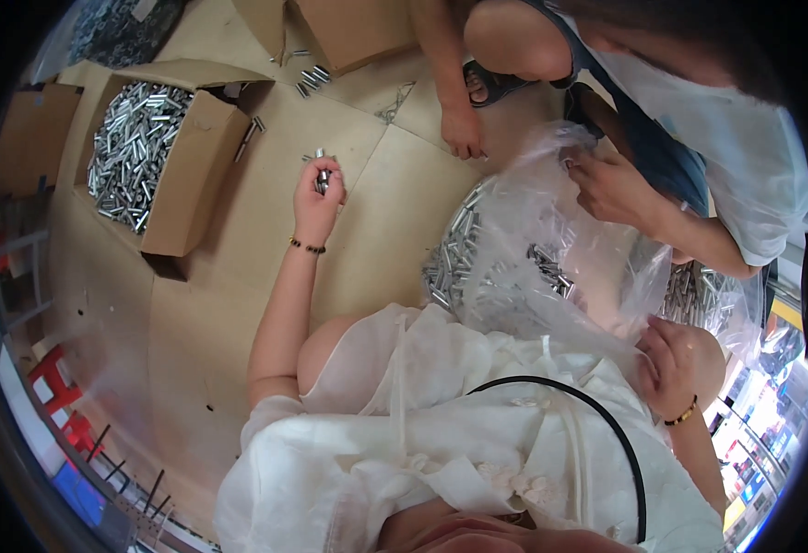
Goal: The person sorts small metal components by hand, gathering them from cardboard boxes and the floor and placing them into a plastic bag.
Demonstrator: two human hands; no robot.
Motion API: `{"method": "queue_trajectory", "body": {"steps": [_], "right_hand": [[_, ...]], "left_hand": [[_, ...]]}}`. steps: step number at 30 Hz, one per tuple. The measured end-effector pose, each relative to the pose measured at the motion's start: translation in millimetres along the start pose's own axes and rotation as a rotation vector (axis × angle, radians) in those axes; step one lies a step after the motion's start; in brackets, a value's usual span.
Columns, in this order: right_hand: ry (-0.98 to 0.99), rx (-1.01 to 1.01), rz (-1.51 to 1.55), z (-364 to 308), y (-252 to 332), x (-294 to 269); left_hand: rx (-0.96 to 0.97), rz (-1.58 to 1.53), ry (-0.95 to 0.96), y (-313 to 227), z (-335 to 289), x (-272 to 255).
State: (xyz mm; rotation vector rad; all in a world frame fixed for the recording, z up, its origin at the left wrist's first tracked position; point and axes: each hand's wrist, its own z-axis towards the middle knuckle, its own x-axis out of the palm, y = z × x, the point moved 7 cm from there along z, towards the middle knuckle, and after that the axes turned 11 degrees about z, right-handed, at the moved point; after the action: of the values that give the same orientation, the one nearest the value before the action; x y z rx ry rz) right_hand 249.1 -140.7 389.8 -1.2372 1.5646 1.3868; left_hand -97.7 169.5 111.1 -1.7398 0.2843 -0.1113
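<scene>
My left hand (316, 201) is closed round a few short shiny metal tubes (322, 158), just above the tan floor. To the right, a clear plastic bag (551, 230) holds many such metal tubes (454, 249) and stands open beside my lap. My right hand (669, 369) has its fingers curled on the near right edge of that bag, gripping the plastic. Across from me a co-worker's hand (618, 191) grasps the bag's far rim. The co-worker's other hand (464, 134) reaches down to the floor beyond the bag.
An open cardboard box (203, 170) full of metal tubes stands at the left. Loose tubes (312, 81) lie near a second carton (358, 37) at the back. Another bag of tubes (694, 295) is at the right. Red stools (53, 378) stand at the far left.
</scene>
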Motion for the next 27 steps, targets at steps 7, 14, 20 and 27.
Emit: {"method": "queue_trajectory", "body": {"steps": [7,14,20,27], "right_hand": [[0.485,-0.004,0.244,64,7,83],[0.47,-0.724,0.362,48,63,81],[0.37,-0.695,0.393,41,59,86],[0.214,-0.878,0.215,26,59,88]], "left_hand": [[0.859,0.21,0.938,-260,-121,148],[0.802,0.833,1.302,-177,-174,277],[0.612,1.187,1.653,-108,-188,304],[0.213,1.07,1.66,-104,-175,277]]}}
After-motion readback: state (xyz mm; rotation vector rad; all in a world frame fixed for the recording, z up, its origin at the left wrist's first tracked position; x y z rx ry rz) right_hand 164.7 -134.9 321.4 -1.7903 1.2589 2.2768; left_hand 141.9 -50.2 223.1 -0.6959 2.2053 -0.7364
